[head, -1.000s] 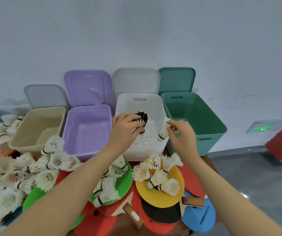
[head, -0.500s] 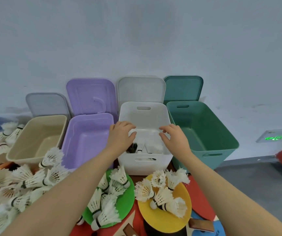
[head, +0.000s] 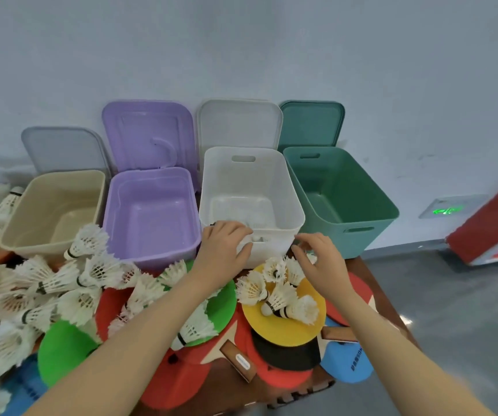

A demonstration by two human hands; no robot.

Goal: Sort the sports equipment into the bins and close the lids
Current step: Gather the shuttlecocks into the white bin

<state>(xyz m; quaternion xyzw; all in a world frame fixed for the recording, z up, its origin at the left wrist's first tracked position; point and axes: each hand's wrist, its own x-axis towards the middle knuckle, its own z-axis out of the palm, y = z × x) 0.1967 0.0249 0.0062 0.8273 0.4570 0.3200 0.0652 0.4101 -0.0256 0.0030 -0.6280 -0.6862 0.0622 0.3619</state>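
Note:
The white bin [head: 283,187] stands in the middle of a row with a beige bin [head: 16,232], a purple bin [head: 115,205] and a green bin [head: 370,205], all with lids propped open behind. My left hand [head: 226,247] rests at the white bin's near rim, fingers loosely curled, holding nothing visible. My right hand [head: 321,259] hovers open just in front of that bin, above several white shuttlecocks [head: 280,295] lying on a yellow paddle [head: 289,331]. Shuttlecocks inside the white bin are mostly hidden by my left hand.
Many more shuttlecocks [head: 46,280] are heaped at the left of the table. Green [head: 61,352], red [head: 175,382], black and blue [head: 346,361] paddles overlap at the front. Grey floor lies to the right, past the table edge.
Both hands dropped a black and a white shuttlecock into the white bin, then pulled back toward me. They are empty now, the right one lowered over the yellow paddle.

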